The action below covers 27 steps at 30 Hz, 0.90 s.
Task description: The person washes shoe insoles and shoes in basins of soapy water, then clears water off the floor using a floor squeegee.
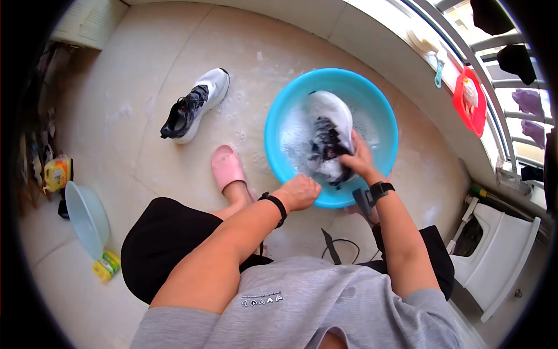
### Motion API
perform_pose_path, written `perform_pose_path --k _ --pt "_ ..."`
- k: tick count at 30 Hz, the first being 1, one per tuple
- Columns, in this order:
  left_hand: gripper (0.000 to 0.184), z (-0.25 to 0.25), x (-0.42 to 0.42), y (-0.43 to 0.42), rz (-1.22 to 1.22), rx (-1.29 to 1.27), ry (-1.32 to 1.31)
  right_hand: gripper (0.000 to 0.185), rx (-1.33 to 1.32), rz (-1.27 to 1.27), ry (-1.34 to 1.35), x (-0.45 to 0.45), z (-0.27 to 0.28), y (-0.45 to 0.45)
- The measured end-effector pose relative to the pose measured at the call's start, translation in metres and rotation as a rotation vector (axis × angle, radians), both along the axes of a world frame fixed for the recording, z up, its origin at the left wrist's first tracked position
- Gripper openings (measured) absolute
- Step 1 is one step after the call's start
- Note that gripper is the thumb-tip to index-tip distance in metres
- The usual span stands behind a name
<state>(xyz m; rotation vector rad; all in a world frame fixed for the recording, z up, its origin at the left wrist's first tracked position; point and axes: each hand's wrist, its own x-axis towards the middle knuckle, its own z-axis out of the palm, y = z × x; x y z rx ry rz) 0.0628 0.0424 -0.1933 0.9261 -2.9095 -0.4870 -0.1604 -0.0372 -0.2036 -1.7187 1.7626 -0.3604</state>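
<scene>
A blue basin on the floor holds sudsy water and a black-and-white sneaker, its toe towards the far side. My right hand grips the sneaker at its heel end, on the right, with the thumb over the collar. My left hand is closed in a fist at the basin's near-left rim, apart from the sneaker; whatever it may hold is hidden. A second black-and-white sneaker rests on the floor left of the basin.
Wet, foamy patches mark the tile floor. My foot wears a pink slipper. A pale blue basin and yellow packages are at the left. A red basket sits on the window ledge, and a white plastic stool is at the right.
</scene>
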Motion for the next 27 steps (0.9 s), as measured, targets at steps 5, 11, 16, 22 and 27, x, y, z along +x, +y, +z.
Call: perform_pose_path --k 5,11,16,22,27 --pt "0.010 -0.001 0.000 0.000 0.000 -0.009 0.006 0.078 -0.028 -0.198 -0.063 0.018 -0.020 0.006" --pt "0.013 0.000 0.001 0.002 0.011 0.045 0.100 0.054 0.623 -0.490 -0.887 -0.012 -0.006 -0.006" --pt "0.015 -0.005 0.001 -0.001 -0.046 0.013 0.013 0.035 1.073 -0.539 -1.177 -0.007 0.020 0.001" --pt "0.015 0.000 0.000 0.000 -0.028 0.008 -0.059 0.046 0.906 -0.581 -1.185 -0.009 0.055 -0.009" --pt "0.015 0.009 0.001 -0.005 -0.035 0.079 -0.050 0.055 0.794 -0.504 -1.239 0.010 0.020 0.012"
